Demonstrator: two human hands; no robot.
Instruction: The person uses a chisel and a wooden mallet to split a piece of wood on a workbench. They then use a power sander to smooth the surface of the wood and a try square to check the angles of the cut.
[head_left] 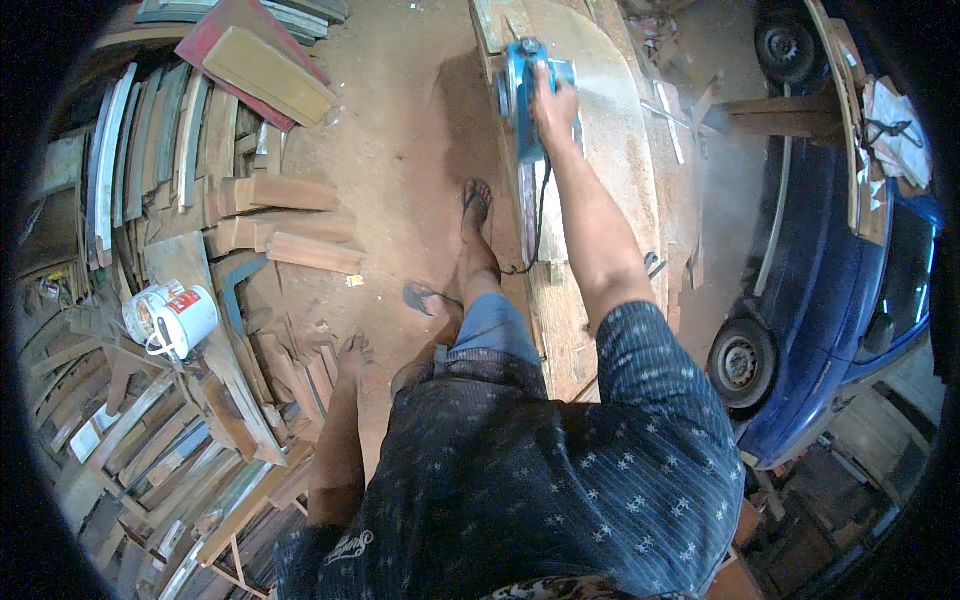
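My right hand (551, 105) grips the handle of a blue electric planer (524, 130) on a long pale board (610, 160) with a curved edge, lying on rough timber (560, 340). A pale plume of dust streams rightward from the tool, and its black cord (542, 225) hangs down along the board's left side to the timber below. My left hand (354, 350) hangs beside my left leg above the dusty ground, fingers apart and holding nothing. My sandalled foot (476, 200) stands just left of the timber.
Stacked offcuts and planks (170, 140) fill the left side, with red and tan panels (265, 80) at upper left. A white bucket (190, 325) sits among them. A blue car (810, 420) is along the right, with a wooden board and papers (890, 130) over it.
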